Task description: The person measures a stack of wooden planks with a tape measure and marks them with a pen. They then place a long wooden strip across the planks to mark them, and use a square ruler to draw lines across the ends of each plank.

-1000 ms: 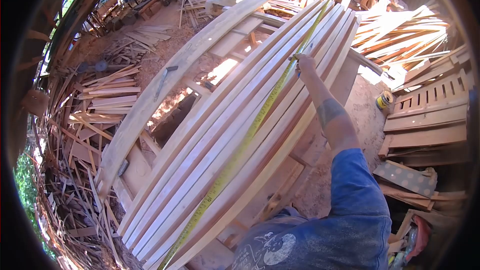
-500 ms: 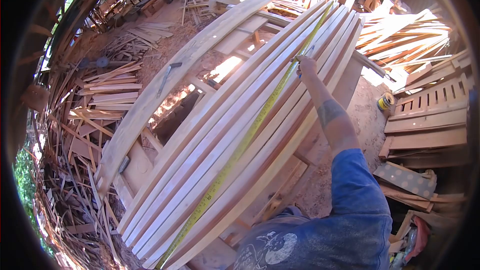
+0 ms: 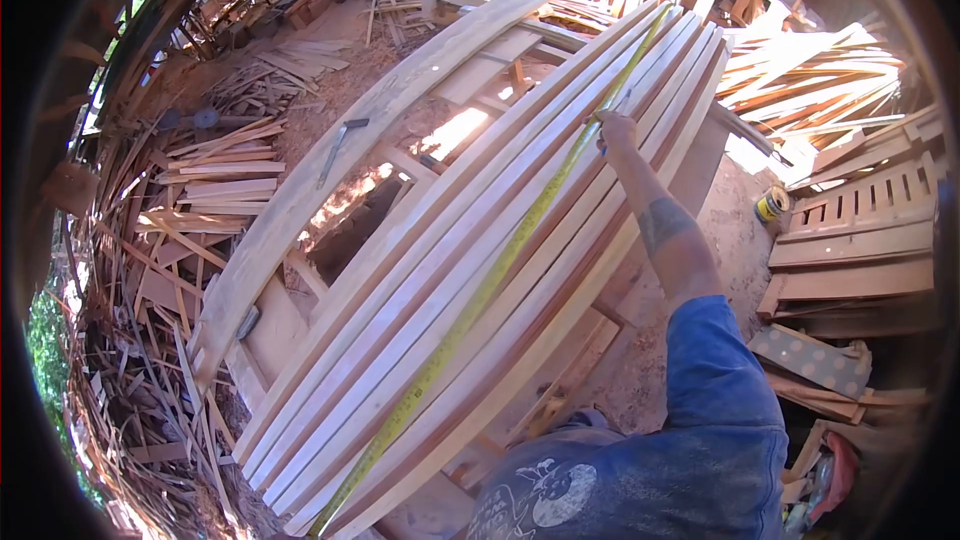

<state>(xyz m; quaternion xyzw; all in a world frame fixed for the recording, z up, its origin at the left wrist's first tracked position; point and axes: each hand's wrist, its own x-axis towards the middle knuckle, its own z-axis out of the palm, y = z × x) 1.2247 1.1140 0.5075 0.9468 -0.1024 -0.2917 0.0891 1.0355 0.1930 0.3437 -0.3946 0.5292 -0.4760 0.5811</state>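
— Where is the right hand [image 3: 614,128] at this moment?

— It is stretched far out over the wooden slats [image 3: 520,270], which lie side by side in a long row on the workbench frame [image 3: 480,65]. The hand rests on the slats just beside the yellow tape measure [image 3: 480,300], which runs along the whole row from the near end to the far end.

— And the fingers, are they spread or together?

— They look curled together around a thin blue pencil [image 3: 612,112] whose tip touches the wood next to the tape. The hand is small in the head view, so I cannot tell exactly how each finger sits.

— Do you see the left hand?

— No, it is outside the view. Only the blue sleeve [image 3: 725,380] of the right arm is visible.

— What else is around?

— A wide plank [image 3: 340,170] lies on the left side of the frame, with a dark metal tool [image 3: 338,145] on it. A small yellow can [image 3: 770,205] stands on the ground at the right, near a wooden pallet [image 3: 860,230]. Many scrap sticks [image 3: 200,180] lie on the ground at the left.
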